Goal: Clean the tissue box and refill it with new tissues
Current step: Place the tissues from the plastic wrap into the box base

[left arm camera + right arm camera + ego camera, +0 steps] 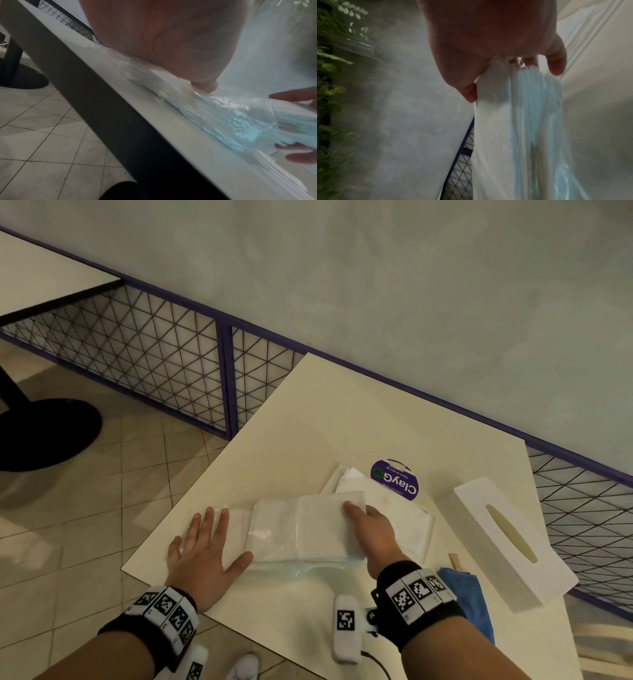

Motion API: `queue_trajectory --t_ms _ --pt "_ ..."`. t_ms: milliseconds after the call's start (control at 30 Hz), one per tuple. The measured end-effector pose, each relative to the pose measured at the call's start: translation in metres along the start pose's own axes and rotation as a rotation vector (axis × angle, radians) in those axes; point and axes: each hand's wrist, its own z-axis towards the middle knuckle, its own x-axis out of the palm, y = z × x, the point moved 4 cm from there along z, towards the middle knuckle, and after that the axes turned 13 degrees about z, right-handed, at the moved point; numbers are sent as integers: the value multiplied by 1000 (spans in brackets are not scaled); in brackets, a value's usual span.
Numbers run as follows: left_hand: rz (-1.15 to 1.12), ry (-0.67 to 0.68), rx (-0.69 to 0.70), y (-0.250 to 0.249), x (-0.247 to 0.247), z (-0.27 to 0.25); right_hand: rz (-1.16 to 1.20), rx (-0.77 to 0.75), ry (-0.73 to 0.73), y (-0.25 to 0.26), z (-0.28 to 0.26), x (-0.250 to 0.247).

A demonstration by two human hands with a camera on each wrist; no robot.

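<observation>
A stack of new white tissues (308, 525) lies half inside a clear plastic wrapper (236, 525) in the middle of the cream table (342, 422). My left hand (205, 535) lies flat with straight fingers on the wrapper's empty left end, pressing it to the table. My right hand (359, 518) grips the stack's right end, thumb on top. The right wrist view shows the tissue stack (522, 108) pinched between thumb and fingers. In the left wrist view the wrapper (231, 119) stretches out from under my palm. The white tissue box (510, 546) lies at the right, slot up.
A looser pile of white tissues (400, 508) lies behind my right hand, partly over a purple round sticker (395, 479). A blue cloth (469, 594) and a thin wooden stick (455, 561) lie near the front right. A wire-mesh fence (154, 354) runs behind the table; tiled floor lies left.
</observation>
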Motion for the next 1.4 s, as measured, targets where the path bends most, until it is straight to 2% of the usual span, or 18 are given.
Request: queue_trajectory --t_ms 100,267,333,400,500,600,700,800,900,1100,1167,1233,1267,1333,1400 --pt "11 8 -3 -1 -1 0 82 114 67 -4 1 -7" --pt "64 2 -24 -4 -7 -1 156 100 -22 -10 10 -29" --pt "77 -72 29 -9 -11 -2 123 150 10 -14 9 -32" --pt "72 -121 162 -18 -14 -5 21 213 59 -21 7 -31" --pt "55 -16 310 -28 -8 -6 -148 244 70 -16 4 -35" --pt "8 86 278 -24 -1 -3 -148 292 44 -5 4 -53" --pt "-3 87 271 -24 0 -3 -73 343 59 -5 -1 -58" --pt "10 37 311 -31 -5 -7 -143 166 41 -6 -3 -53" --pt "29 75 331 -36 -3 -9 -148 41 69 3 -9 -53" --pt "187 188 198 -43 -13 -2 -472 -360 78 56 -47 -101" --pt "221 107 191 -58 -33 0 -570 -439 73 69 -64 -121" --pt "23 -68 269 -81 -56 1 -525 -441 90 76 -77 -138" --pt "-202 -75 338 -96 -65 0 -480 -437 105 78 -83 -144" --pt "-639 58 470 -122 -71 -2 -359 -433 124 80 -93 -154" --pt "-969 250 432 -138 -62 6 -198 -434 129 80 -101 -163"
